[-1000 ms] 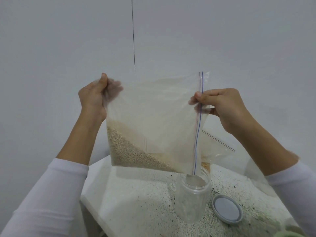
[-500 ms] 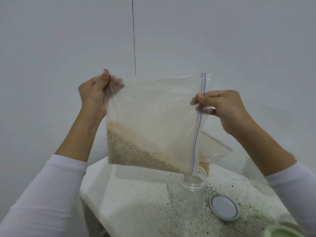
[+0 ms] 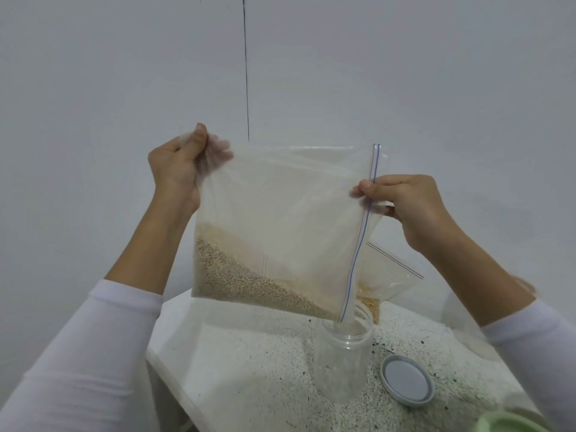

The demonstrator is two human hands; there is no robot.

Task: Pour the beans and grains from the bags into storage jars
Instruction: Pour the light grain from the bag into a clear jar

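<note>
A person tips a clear zip bag (image 3: pixel 280 219) of pale grain (image 3: pixel 237 282) over an open plastic jar (image 3: pixel 343 357) on a speckled table (image 3: pixel 249 369). The left hand (image 3: pixel 174 169) pinches the bag's raised far-left corner, fingers clamped on the plastic; the right hand (image 3: pixel 414 207) pinches the zip edge, its lower corner dipped into the jar's mouth. The pour appears just about to start: most grain sits banked in the bag's lower left, and the jar looks empty. The next move likely calls for raising the left corner to slide grain toward the opening without overshooting the narrow mouth. A grey lid (image 3: pixel 406 385) lies right of the jar. Behind, a second bag (image 3: pixel 386 275) is partly hidden; a green object (image 3: pixel 511 424) is cut off at near right.
</note>
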